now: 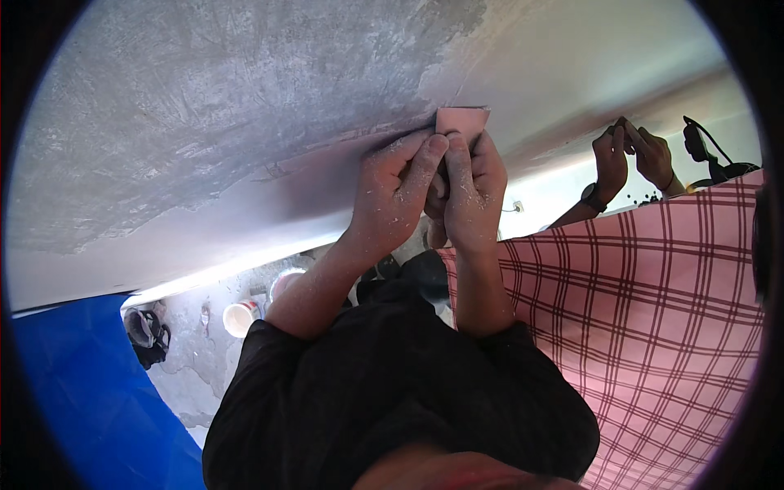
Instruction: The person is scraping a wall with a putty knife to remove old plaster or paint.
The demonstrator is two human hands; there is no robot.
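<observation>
Both of my hands are raised together against a plastered surface [245, 104] with rough grey and smoother whitish areas. They pinch a small folded pinkish sheet [463, 121], probably sandpaper. My left hand [398, 190] grips its lower left part, the thumb pointing up. On the lower right part, my right hand [476, 190] has its thumb beside the left one. White dust covers both hands and the forearms. The sheet's upper edge lies at the plaster; its far side is hidden.
A co-worker's hands [631, 153] are at the surface on the right, above a pink checked cloth [637, 294]. Below left, a white bucket [241, 318], a brush [205, 320] and a dark bag-like item [147, 337] are on the floor. A blue sheet [92, 392] hangs at far left.
</observation>
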